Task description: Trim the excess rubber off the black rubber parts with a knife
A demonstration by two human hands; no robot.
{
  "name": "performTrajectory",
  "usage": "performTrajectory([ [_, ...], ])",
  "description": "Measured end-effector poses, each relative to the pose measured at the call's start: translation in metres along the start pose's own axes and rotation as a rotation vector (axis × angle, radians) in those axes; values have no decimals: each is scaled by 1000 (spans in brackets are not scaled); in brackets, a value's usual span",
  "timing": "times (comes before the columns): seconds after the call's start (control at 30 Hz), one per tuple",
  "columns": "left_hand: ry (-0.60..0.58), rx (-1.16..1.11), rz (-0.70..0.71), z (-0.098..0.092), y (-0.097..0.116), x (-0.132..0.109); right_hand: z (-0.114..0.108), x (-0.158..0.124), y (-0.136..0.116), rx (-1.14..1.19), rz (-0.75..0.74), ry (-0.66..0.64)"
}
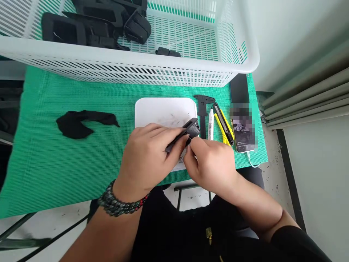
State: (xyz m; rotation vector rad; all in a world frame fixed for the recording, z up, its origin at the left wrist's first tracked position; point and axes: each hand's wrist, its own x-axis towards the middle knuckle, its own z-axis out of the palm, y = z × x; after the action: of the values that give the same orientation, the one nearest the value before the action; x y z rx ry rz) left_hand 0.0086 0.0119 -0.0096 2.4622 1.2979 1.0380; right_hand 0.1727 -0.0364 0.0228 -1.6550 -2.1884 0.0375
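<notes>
My left hand (152,151) grips a small black moulded plastic part (192,128), thumb in front and fingers behind, above a white scale-like pad (163,111). Against the part's right lower edge, my right hand (209,160) is closed in a pinch. Whatever sits between its fingertips is hidden or too small to name. Dark specks lie scattered on the pad's white top. Just right of the pad are a black caliper (202,109), a white marker (211,125) and a yellow-and-black utility knife (223,125).
A white plastic basket (131,62) with several black plastic parts (100,29) spans the back of the green-covered table (81,167). A black cloth (77,123) lies at left. On the right are a phone (241,134) with a cable and a dark flat object (240,89).
</notes>
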Motion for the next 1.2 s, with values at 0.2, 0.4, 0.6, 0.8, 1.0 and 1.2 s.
performTrajectory([
  [0.2, 10, 10, -46, -4, 6, -15, 4, -15, -1, 30, 53, 68],
  [0.4, -45, 58, -76, -4, 13, -13, 11, -13, 2, 12, 86, 2],
  [0.6, -58, 24, -67, 2, 12, 4, 12, -7, 9, 3, 72, 69],
  [0.8, -25, 16, -54, 6, 12, 7, 11, -5, 9, 58, 82, 112],
  [1.0, -26, -16, -101, -5, 10, -3, 11, -4, 4, 162, 68, 65],
  [1.2, 1, 18, -140, -10, 12, -19, 11, -16, 5, 210, 70, 57],
])
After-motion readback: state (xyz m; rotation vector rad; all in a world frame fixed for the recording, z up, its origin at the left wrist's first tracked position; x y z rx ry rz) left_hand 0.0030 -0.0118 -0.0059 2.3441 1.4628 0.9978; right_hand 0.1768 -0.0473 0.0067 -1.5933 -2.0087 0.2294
